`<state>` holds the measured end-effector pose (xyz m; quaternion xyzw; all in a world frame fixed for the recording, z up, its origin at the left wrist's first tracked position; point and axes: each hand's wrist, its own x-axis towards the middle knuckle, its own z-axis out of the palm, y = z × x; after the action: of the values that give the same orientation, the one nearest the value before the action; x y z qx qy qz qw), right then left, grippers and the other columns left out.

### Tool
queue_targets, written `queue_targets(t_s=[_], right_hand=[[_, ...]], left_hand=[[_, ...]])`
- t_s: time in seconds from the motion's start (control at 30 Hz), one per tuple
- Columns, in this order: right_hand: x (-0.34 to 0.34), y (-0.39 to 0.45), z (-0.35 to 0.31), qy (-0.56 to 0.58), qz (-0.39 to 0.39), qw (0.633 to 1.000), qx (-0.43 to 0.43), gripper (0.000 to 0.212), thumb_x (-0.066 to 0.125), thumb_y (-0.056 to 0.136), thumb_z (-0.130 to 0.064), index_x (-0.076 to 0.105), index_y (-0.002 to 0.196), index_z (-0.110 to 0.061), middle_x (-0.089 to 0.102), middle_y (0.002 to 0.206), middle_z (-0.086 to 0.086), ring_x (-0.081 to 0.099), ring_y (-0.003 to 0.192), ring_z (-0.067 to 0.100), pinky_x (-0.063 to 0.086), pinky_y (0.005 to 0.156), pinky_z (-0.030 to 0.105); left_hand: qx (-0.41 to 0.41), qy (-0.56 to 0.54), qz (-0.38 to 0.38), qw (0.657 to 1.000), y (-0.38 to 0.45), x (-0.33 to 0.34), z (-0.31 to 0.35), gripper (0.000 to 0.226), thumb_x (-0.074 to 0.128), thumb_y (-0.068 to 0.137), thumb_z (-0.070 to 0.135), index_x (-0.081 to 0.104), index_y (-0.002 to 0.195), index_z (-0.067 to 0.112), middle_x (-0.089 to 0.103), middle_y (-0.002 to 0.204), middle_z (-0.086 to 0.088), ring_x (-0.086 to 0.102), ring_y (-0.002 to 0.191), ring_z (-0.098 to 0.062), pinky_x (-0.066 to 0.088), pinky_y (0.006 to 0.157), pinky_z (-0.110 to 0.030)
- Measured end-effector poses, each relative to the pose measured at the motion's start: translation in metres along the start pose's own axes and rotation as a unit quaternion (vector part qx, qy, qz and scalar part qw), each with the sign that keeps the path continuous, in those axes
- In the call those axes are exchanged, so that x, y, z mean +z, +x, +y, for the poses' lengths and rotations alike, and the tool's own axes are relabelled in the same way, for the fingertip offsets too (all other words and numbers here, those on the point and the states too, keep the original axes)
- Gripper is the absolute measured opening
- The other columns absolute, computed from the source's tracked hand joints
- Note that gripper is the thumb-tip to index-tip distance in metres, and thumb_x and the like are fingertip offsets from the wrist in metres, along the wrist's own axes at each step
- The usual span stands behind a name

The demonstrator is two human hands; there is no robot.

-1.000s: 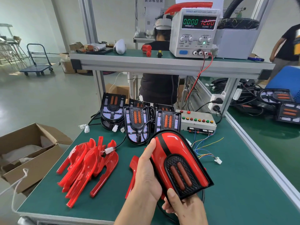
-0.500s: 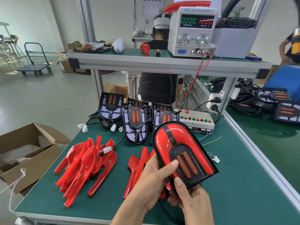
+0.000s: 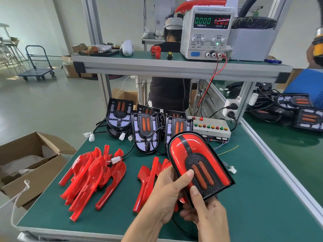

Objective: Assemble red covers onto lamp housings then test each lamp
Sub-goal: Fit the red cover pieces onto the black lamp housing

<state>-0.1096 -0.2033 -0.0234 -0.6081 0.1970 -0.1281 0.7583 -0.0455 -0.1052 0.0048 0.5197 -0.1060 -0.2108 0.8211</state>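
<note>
I hold an assembled lamp with its red cover on, tilted up above the green table. My left hand grips its left edge, thumb lying on the black grille. My right hand holds the bottom edge, thumb on the grille's lower rim. A pile of loose red covers lies at the left, and a few more red covers lie under my left hand. Several bare black lamp housings with cables stand behind. The power supply on the shelf reads 0.000 and 12.00.
A test box with coloured buttons sits behind the lamp, loose wires and a white connector to its right. An open cardboard box stands off the table's left edge. A person sits behind the shelf. More lamps lie on the right bench.
The lamp has tilted and shifted slightly right. My left thumb moved from the lamp's left edge onto the grille, and my right thumb came up onto its lower rim.
</note>
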Motion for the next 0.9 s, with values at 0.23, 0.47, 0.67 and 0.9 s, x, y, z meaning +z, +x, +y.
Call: queue_targets(t_s=[0.23, 0.47, 0.67, 0.9], right_hand=[[-0.007, 0.005, -0.022, 0.088, -0.091, 0.988, 0.092, 0.066, 0.051, 0.071, -0.060, 0.074, 0.065, 0.002, 0.063, 0.064, 0.033, 0.065, 0.042, 0.034, 0.050, 0.033, 0.027], [-0.003, 0.004, -0.030, -0.003, -0.039, 0.996, 0.075, 0.044, 0.068, 0.090, -0.038, 0.072, 0.084, 0.005, 0.065, 0.060, 0.023, 0.061, 0.043, 0.026, 0.047, 0.037, 0.024], [-0.007, 0.003, -0.019, -0.026, 0.004, 0.998, 0.052, 0.026, 0.070, 0.093, -0.028, 0.073, 0.090, -0.002, 0.066, 0.058, 0.022, 0.060, 0.043, 0.028, 0.048, 0.038, 0.027], [-0.012, -0.004, -0.025, -0.041, -0.019, 0.997, 0.070, 0.046, 0.071, 0.079, -0.047, 0.073, 0.087, -0.002, 0.070, 0.064, 0.025, 0.068, 0.050, 0.035, 0.054, 0.043, 0.032]], left_hand=[[-0.076, -0.047, 0.036, 0.995, 0.012, -0.003, 0.007, 0.049, 0.074, 0.084, 0.039, 0.069, 0.118, 0.004, 0.075, 0.112, -0.019, 0.075, 0.094, -0.029, 0.060, 0.075, -0.035], [-0.065, -0.032, 0.050, 0.996, 0.012, 0.006, 0.005, 0.035, 0.070, 0.089, 0.035, 0.070, 0.108, 0.006, 0.077, 0.102, -0.018, 0.075, 0.081, -0.023, 0.058, 0.064, -0.028], [-0.057, -0.013, 0.025, 0.998, 0.010, 0.009, 0.000, 0.040, 0.068, 0.090, 0.034, 0.068, 0.117, 0.004, 0.076, 0.108, -0.019, 0.075, 0.091, -0.030, 0.059, 0.071, -0.032], [-0.028, 0.000, 0.003, 1.000, 0.010, 0.000, -0.001, 0.041, 0.070, 0.091, 0.036, 0.067, 0.121, 0.008, 0.074, 0.115, -0.019, 0.074, 0.096, -0.027, 0.058, 0.073, -0.030]])
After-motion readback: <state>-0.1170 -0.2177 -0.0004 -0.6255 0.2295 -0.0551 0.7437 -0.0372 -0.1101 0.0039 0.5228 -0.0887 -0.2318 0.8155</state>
